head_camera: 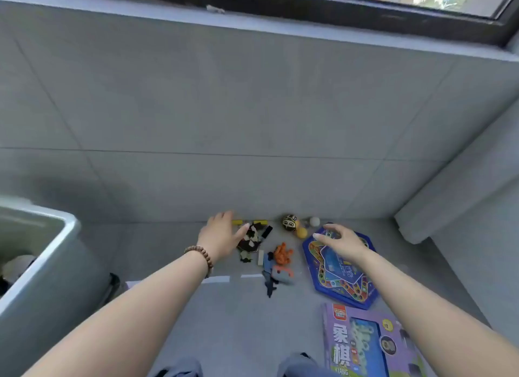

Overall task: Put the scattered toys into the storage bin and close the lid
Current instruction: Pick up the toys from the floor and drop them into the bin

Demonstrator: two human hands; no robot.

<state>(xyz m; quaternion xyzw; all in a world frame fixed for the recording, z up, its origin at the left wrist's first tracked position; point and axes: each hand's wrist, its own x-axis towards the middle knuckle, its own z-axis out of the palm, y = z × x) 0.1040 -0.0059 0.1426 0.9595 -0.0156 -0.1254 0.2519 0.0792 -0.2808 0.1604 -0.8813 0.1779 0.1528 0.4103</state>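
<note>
The purple xiangqi box [365, 345] lies nearest on the floor, and the open storage bin [50, 278] stands at left. The left hand [222, 233], grip loose and empty, is at the dark block pile [250, 244] by the wall. The right hand [341, 240], grip spread and empty, hangs over the blue hexagonal game board [345, 284].

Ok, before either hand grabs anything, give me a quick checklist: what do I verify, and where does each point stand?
1. Left hand free: ok. The left hand is open at the brown-and-white block pile, holding nothing.
2. Right hand free: ok. The right hand is open above the blue hexagonal board.
3. Bin open: ok. The storage bin on the left has no lid on it.
4. Room in the bin: cannot tell. Only a corner of its inside shows.
5. Lid located: cannot tell. None is in view.
6. Floor cleared: not ok. The orange figure and purple box, among others, lie on the floor.
</note>
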